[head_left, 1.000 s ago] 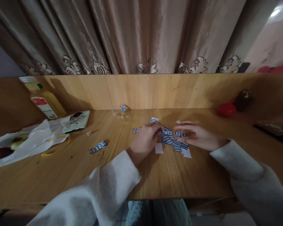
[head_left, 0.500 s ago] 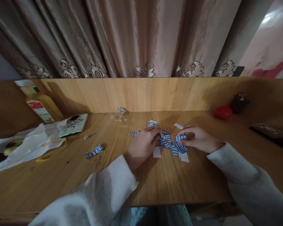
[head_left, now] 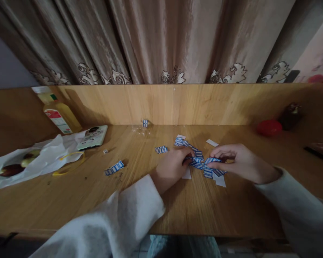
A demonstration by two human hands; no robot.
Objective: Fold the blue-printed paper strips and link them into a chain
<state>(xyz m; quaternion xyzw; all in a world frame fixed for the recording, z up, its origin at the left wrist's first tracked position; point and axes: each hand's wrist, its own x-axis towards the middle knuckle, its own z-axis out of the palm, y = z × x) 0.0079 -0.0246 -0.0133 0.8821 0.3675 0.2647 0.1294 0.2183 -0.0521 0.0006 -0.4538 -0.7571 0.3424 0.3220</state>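
Note:
A loose pile of small paper slips (head_left: 197, 163) with blue borders and white bars lies on the wooden desk between my hands. My right hand (head_left: 235, 161) pinches one blue-and-white paper slip (head_left: 212, 161) between thumb and fingers, just over the right side of the pile. At the pile's left side, my left hand (head_left: 174, 165) is closed with its fingertips curled down; what they grip is hidden. Plain white paper pieces (head_left: 220, 180) stick out under the near side. Another blue-bordered slip (head_left: 160, 149) lies just beyond my left hand, and a longer strip (head_left: 114, 168) lies farther left.
On the left are a bottle of yellow liquid (head_left: 61, 116), a patterned flat case (head_left: 94, 137), and fruit (head_left: 12, 170) on a white plastic bag (head_left: 52, 148). A clear crumpled piece (head_left: 141, 129) lies near the back board (head_left: 140, 104). A red round object (head_left: 269, 127) sits back right.
The view has swung slightly left. My right hand has brought its slip down and in closer to the pile. The slip beyond my left hand, partly covered before, now shows whole.

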